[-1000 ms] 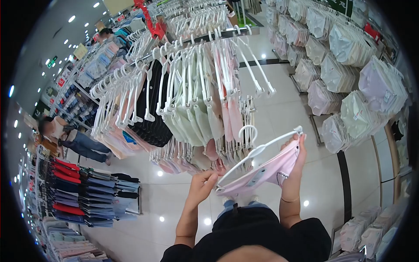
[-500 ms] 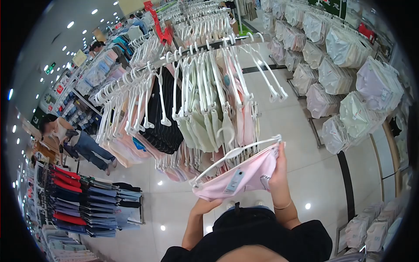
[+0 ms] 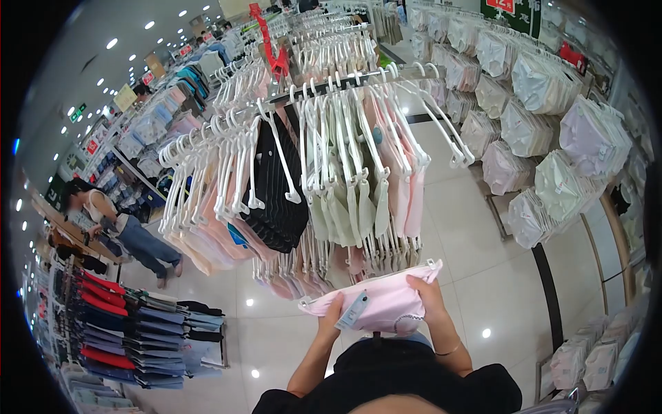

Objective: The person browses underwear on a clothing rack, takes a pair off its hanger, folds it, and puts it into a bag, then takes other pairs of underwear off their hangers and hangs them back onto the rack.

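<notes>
A pair of pink underpants with a grey paper tag is held out in front of my body, its waistband running along a white clip hanger; only the hanger's ends show clearly. My left hand grips the garment's left side, close to the tag. On the right side, my right hand closes on the fabric below the hanger's clip. Just beyond stands a metal rack of white hangers carrying pale green underpants, black striped ones and pink ones.
Bare white hangers hang at the rack's right end. Wall hooks on the right hold pale underwear packs. At left are a rack of folded red and blue clothes and a person standing. Tiled floor lies between.
The underpants have come level and turned, so the hanger's hook no longer shows. My left hand has moved up onto the front of the fabric; my right hand has shifted lower and inward.
</notes>
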Motion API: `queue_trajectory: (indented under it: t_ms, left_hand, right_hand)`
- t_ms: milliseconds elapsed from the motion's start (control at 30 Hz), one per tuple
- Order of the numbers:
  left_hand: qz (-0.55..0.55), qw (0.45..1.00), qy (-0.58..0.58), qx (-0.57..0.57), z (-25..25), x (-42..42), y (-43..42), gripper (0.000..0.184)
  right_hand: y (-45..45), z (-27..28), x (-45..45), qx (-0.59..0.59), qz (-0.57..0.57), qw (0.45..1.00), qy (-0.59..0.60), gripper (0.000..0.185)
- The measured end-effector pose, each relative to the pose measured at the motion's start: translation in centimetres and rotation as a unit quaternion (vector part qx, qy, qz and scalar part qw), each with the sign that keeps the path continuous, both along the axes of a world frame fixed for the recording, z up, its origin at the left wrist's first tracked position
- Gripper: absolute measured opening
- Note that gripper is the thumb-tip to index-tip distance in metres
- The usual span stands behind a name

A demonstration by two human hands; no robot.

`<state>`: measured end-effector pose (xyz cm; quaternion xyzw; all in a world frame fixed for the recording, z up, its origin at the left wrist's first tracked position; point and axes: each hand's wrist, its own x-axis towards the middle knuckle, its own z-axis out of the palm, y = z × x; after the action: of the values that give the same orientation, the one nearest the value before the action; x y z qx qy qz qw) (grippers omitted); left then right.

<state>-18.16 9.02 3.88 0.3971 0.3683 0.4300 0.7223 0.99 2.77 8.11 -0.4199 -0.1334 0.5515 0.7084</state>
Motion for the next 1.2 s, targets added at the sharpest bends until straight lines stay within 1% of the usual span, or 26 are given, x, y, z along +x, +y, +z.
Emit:
queue_trajectory:
  t_ms: [33,133,233,333,433,533,633,733,767,833,867,900,933,967,1067,1100,1200]
  left_hand:
    - [-0.005,1.0,-0.005,0.006,-0.2,0.0,0.0,0.02]
    - [0.019,0.997,-0.075,-0.016,0.7,0.1,0.0,0.02]
    - [0.093,0.99,-0.092,0.045,3.2,0.1,-0.5,0.02]
    - [0.086,0.992,-0.069,0.054,2.5,-1.0,-0.6,0.021]
    - [0.051,0.998,-0.018,0.007,2.4,-1.7,-0.7,0.025]
    - [0.028,0.996,-0.059,-0.063,2.0,-2.4,-0.3,0.033]
    - [-0.031,0.986,-0.149,-0.07,1.5,-2.9,0.2,0.045]
    - [-0.064,0.976,-0.181,-0.102,1.5,-3.1,0.0,0.05]
    - [-0.111,0.976,-0.172,-0.076,0.7,-3.4,0.1,0.05]
    - [-0.201,0.967,-0.155,-0.023,-0.4,-4.0,0.4,0.05]
    - [-0.258,0.962,-0.08,0.041,-0.8,-4.1,0.4,0.051]
    - [-0.311,0.945,-0.003,0.104,0.5,-3.8,0.6,0.052]
    - [-0.36,0.915,0.073,0.166,1.8,-3.4,0.7,0.053]
    - [-0.356,0.912,0.078,0.19,2.6,-2.4,0.6,0.048]
    - [-0.298,0.95,0.094,0.006,1.8,-1.0,0.5,0.037]
    - [-0.266,0.958,0.11,0.006,1.1,-1.1,0.5,0.027]
    - [-0.158,0.985,0.049,-0.059,0.3,-1.5,0.1,0.025]
  right_hand:
    - [-0.1,0.5,-0.5,-0.004,-0.05,0.999,0.003,0.025]
    - [-0.7,0.8,-1.0,0.032,-0.091,0.995,0.013,0.02]
    - [-1.2,1.4,-1.6,0.039,-0.143,0.989,-0.001,0.018]
    - [-1.4,1.5,-1.8,0.063,-0.128,0.989,-0.038,0.019]
    - [-1.3,1.2,-2.2,0.075,-0.085,0.993,-0.044,0.023]
    - [-1.1,0.4,-2.3,0.107,0.014,0.991,-0.076,0.031]
    - [-0.6,0.1,-3.1,0.152,0.125,0.964,-0.178,0.039]
    - [-0.8,-0.9,-4.3,0.066,0.237,0.949,-0.198,0.045]
    - [-0.9,-2.1,-4.7,0.06,0.207,0.951,-0.22,0.039]
    - [-1.3,-1.6,-4.5,0.051,0.172,0.956,-0.231,0.035]
    - [-1.5,-1.4,-4.5,0.047,0.154,0.958,-0.236,0.032]
    - [-1.6,-1.2,-4.2,0.051,0.145,0.964,-0.217,0.03]
    - [-1.7,-1.0,-3.8,0.055,0.135,0.969,-0.198,0.027]
    - [-1.9,-0.8,-3.3,0.058,0.126,0.974,-0.179,0.025]
    - [-2.5,0.2,-2.0,0.004,0.197,0.965,-0.172,0.02]
    - [-2.4,0.1,-2.3,0.038,0.139,0.973,-0.179,0.015]
    - [-2.4,-0.4,-1.9,0.051,0.037,0.976,-0.206,0.012]
